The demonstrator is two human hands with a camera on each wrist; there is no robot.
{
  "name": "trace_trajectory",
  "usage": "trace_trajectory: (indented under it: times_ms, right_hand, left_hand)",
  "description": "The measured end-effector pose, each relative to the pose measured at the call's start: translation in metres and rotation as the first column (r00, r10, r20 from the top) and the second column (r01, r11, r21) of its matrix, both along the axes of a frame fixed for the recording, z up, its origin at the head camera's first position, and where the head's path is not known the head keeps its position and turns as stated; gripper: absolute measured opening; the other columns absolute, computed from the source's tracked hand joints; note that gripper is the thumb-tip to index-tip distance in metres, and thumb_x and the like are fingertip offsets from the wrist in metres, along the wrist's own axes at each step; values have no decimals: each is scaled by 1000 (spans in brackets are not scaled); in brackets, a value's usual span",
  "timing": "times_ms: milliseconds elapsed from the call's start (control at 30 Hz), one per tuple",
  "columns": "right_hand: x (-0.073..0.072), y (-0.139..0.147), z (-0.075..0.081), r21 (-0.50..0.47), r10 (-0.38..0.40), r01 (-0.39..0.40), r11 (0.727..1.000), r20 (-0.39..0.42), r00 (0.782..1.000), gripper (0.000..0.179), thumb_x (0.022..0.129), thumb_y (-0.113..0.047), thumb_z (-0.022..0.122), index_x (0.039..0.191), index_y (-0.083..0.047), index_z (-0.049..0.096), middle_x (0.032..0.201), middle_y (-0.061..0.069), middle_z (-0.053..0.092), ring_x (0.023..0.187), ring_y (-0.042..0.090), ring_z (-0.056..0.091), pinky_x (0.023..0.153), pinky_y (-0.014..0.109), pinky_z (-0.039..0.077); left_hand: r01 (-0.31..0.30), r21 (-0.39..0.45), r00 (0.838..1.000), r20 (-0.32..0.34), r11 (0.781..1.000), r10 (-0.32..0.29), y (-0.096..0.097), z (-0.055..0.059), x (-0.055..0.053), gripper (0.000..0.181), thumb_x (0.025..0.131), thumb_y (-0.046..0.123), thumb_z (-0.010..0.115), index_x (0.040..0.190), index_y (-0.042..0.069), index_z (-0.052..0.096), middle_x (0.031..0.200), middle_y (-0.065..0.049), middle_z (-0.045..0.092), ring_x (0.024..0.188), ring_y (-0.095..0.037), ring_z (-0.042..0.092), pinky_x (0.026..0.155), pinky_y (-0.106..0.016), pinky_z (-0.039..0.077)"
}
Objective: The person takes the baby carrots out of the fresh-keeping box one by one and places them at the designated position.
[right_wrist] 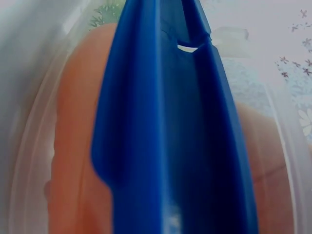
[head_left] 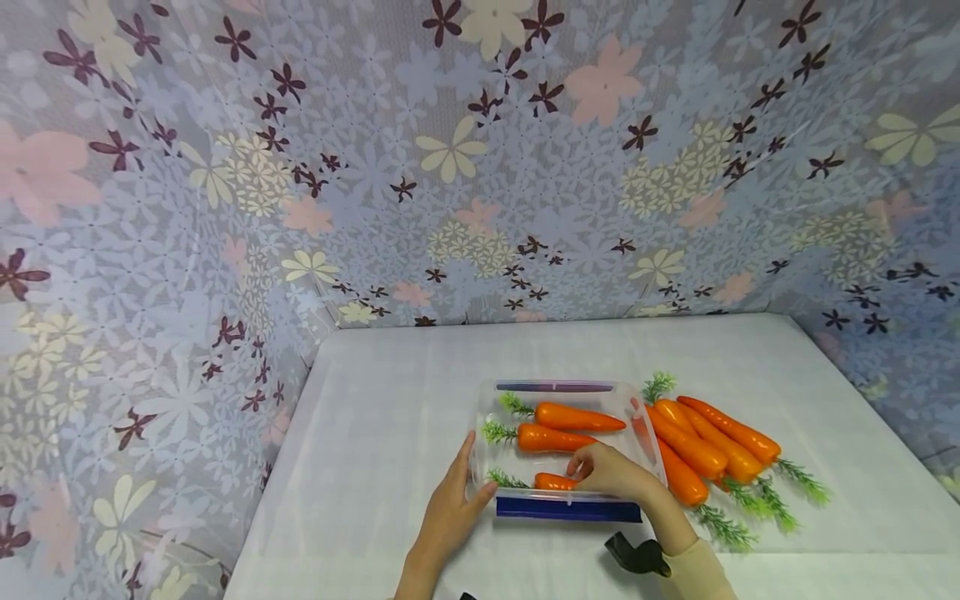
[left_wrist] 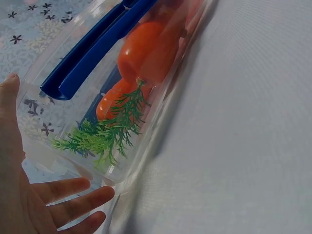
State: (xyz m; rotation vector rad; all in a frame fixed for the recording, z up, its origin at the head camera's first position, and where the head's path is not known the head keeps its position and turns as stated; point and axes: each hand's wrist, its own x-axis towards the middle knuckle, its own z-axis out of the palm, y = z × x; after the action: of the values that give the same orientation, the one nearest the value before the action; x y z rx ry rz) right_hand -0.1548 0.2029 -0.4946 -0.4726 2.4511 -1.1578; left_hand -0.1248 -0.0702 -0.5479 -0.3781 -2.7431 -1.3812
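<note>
A clear plastic box (head_left: 484,387) with blue side clips (head_left: 570,509) stands on the white table. Inside lie two toy carrots (head_left: 577,417) with green tops pointing left. A third carrot (head_left: 553,482) lies along the near wall, its leafy top (left_wrist: 129,114) visible through the plastic in the left wrist view. My right hand (head_left: 611,471) reaches over the near wall, curled fingers gripping this near carrot and covering its right part. My left hand (head_left: 450,504) is at the box's left near corner, fingers extended along the outside and thumb at the rim.
Several more carrots (head_left: 690,450) lie heaped just right of the box, most tops pointing toward the near right. A black strap (head_left: 637,554) shows by the right sleeve (head_left: 697,571). Flower-patterned cloth (head_left: 525,167) stands behind the table and at its sides.
</note>
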Motion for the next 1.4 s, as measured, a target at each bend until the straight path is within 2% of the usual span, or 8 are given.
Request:
trace_trajectory:
  times_ms: [233, 567, 833, 933, 1067, 1167, 1233, 1400]
  right_hand:
    - [-1, 0, -1, -39, 15, -16, 999, -29, 999, 16, 71, -9, 73, 84, 0, 69, 71, 1, 61, 66, 7, 49, 61, 21, 43]
    - [-3, 5, 4, -112, -53, 39, 993, -125, 991, 28, 75, -21, 79, 96, -2, 75, 95, 13, 74, 77, 6, 59, 67, 23, 51]
    - [1, 7, 28, -79, -194, 178, 981, -321, 927, 33, 73, -22, 82, 96, -1, 73, 93, 11, 73, 83, 15, 64, 71, 27, 53]
    - [4, 10, 40, -121, -237, 208, 971, -335, 912, 31, 74, -18, 81, 97, 1, 72, 91, 13, 73, 77, 11, 65, 102, 43, 41]
    - [10, 16, 53, -140, -291, 261, 955, -284, 913, 34, 76, -21, 80, 102, 0, 71, 97, 14, 73, 84, 19, 67, 106, 47, 37]
    - [16, 21, 58, -159, -338, 309, 938, -209, 918, 37, 79, -24, 78, 107, -2, 70, 107, 15, 71, 109, 35, 61, 78, 29, 55]
    - [18, 26, 59, -181, -370, 337, 924, -195, 908, 38, 79, -23, 78, 108, -1, 69, 109, 17, 70, 112, 39, 59, 75, 22, 54]
    - [23, 41, 56, -163, -440, 409, 898, -284, 852, 37, 78, -22, 79, 108, -2, 70, 108, 19, 69, 88, 0, 63, 69, 18, 53]
  left_hand:
    - [-1, 7, 1000, 9, 1000, 1, 0, 0, 0, 74, 91, 38, 59, 153, 28, 19, 154, -7, 36, 105, -25, 61, 82, -47, 49]
    - [16, 15, 1000, 1, 1000, -16, 2, -1, -1, 76, 90, 37, 60, 153, 27, 18, 153, -6, 37, 103, -24, 60, 78, -44, 49]
    - [7, -7, 1000, -22, 1000, -7, 1, -2, 0, 76, 90, 36, 60, 153, 26, 18, 151, -7, 41, 98, -19, 60, 73, -38, 48]
    - [1, -9, 1000, -20, 1000, -1, 1, -2, 0, 76, 90, 36, 60, 153, 29, 18, 151, -5, 41, 97, -18, 59, 74, -37, 48]
    - [-1, -11, 1000, -14, 1000, 1, 2, -2, -1, 77, 90, 37, 60, 153, 30, 18, 150, -6, 42, 98, -19, 60, 75, -38, 48]
    - [-1, -15, 1000, -12, 1000, 0, 1, -1, -1, 77, 90, 37, 60, 153, 27, 18, 149, -8, 43, 99, -21, 60, 74, -39, 49]
    - [-1, -11, 1000, -7, 1000, 1, 2, -1, -1, 77, 90, 36, 60, 153, 26, 18, 149, -9, 43, 99, -22, 60, 75, -41, 49]
    - [2, -1, 1000, -8, 1000, -2, 1, 0, 0, 77, 90, 36, 60, 153, 28, 17, 150, -9, 42, 101, -23, 60, 78, -44, 49]
